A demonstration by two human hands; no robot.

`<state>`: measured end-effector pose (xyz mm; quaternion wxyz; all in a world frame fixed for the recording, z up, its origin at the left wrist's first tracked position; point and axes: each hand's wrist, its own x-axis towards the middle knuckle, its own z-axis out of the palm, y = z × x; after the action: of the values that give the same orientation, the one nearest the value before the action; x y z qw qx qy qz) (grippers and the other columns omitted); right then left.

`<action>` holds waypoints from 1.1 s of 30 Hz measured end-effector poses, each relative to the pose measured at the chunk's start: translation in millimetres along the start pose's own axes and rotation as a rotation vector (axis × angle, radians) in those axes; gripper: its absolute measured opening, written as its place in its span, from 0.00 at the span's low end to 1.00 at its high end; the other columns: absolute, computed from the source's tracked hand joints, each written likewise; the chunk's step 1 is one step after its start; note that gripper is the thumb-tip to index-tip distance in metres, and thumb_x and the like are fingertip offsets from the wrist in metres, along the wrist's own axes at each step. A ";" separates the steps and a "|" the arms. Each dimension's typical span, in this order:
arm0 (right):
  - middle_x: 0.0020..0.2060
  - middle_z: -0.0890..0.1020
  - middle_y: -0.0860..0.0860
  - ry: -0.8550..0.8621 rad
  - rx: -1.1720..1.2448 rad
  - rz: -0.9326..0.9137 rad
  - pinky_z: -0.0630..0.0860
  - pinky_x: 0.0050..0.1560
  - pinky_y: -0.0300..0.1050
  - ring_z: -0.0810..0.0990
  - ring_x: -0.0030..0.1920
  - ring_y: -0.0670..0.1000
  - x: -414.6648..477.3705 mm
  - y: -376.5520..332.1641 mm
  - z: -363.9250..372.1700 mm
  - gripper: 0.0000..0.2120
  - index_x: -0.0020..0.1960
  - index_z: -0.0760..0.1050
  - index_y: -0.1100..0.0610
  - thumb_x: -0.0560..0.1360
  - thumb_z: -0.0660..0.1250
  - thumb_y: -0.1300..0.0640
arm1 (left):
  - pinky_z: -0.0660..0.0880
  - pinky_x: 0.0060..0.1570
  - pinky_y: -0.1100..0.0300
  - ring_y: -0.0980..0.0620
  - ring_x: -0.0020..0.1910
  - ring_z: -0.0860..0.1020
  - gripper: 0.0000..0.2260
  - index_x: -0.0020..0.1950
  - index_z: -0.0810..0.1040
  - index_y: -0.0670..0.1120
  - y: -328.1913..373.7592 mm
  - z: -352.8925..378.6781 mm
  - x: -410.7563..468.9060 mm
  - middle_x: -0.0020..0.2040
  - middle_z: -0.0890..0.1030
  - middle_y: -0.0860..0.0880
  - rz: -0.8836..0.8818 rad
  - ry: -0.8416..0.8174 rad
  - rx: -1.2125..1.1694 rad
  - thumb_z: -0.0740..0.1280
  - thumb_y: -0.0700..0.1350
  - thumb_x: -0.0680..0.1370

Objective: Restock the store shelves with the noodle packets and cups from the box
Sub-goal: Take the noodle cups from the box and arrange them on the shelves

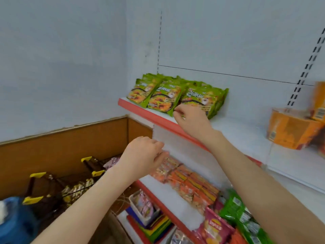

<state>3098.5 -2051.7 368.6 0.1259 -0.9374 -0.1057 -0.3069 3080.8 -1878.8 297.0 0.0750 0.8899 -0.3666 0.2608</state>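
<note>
Several green noodle packets (pixel 163 97) lean in rows at the left end of the top shelf (pixel 140 110), which has a red front edge. My right hand (pixel 191 120) reaches over that edge and its fingertips pinch the bottom edge of the front right green packet (pixel 198 101). My left hand (pixel 142 154) hovers lower, in front of the white shelf panel, with fingers loosely curled and nothing in them. Orange noodle cups (pixel 292 131) stand stacked on the same shelf at the far right. No box shows in this view.
The shelf below holds rows of orange packets (pixel 190 184), with a pink chips bag (pixel 216 228) and green packs (pixel 235 210) lower right. A dark wire basket with yellow clips (pixel 52 187) holds packets at lower left, beside a blue object (pixel 15 221). A brown wooden panel (pixel 70 143) lines the wall.
</note>
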 end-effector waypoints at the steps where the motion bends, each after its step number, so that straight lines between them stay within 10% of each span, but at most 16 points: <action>1: 0.49 0.82 0.57 -0.019 0.030 -0.006 0.75 0.48 0.51 0.79 0.51 0.58 7.4 -20.5 16.1 0.13 0.54 0.77 0.60 0.79 0.57 0.55 | 0.78 0.32 0.54 0.48 0.32 0.80 0.25 0.41 0.81 0.43 -23.5 -3.2 -14.9 0.33 0.82 0.48 -0.029 -0.011 0.012 0.50 0.57 0.76; 12: 0.61 0.78 0.54 -0.112 0.102 0.045 0.71 0.62 0.48 0.74 0.62 0.54 62.1 -136.9 128.1 0.16 0.64 0.72 0.59 0.79 0.58 0.55 | 0.77 0.47 0.53 0.47 0.47 0.80 0.21 0.53 0.80 0.42 -200.4 -15.4 -83.4 0.47 0.83 0.45 -0.119 0.034 0.017 0.55 0.55 0.79; 29: 0.63 0.76 0.54 -0.086 -0.097 0.122 0.71 0.60 0.50 0.73 0.64 0.55 186.2 -61.4 161.4 0.18 0.66 0.69 0.58 0.78 0.61 0.54 | 0.71 0.32 0.55 0.43 0.38 0.80 0.23 0.47 0.80 0.41 -294.2 39.0 75.9 0.38 0.82 0.44 -0.046 0.125 -0.044 0.52 0.55 0.76; 33: 0.64 0.75 0.54 -0.136 -0.200 0.158 0.71 0.60 0.50 0.72 0.64 0.55 205.9 -42.9 168.3 0.21 0.68 0.68 0.56 0.77 0.63 0.53 | 0.75 0.49 0.50 0.43 0.53 0.78 0.18 0.65 0.73 0.43 -315.7 52.0 118.7 0.55 0.80 0.43 -0.083 0.143 -0.196 0.61 0.50 0.79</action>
<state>3341.5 -1935.5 368.7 0.0481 -0.9693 -0.0089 -0.2408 3391.0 -1741.2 332.5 0.1984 0.8718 -0.3469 0.2834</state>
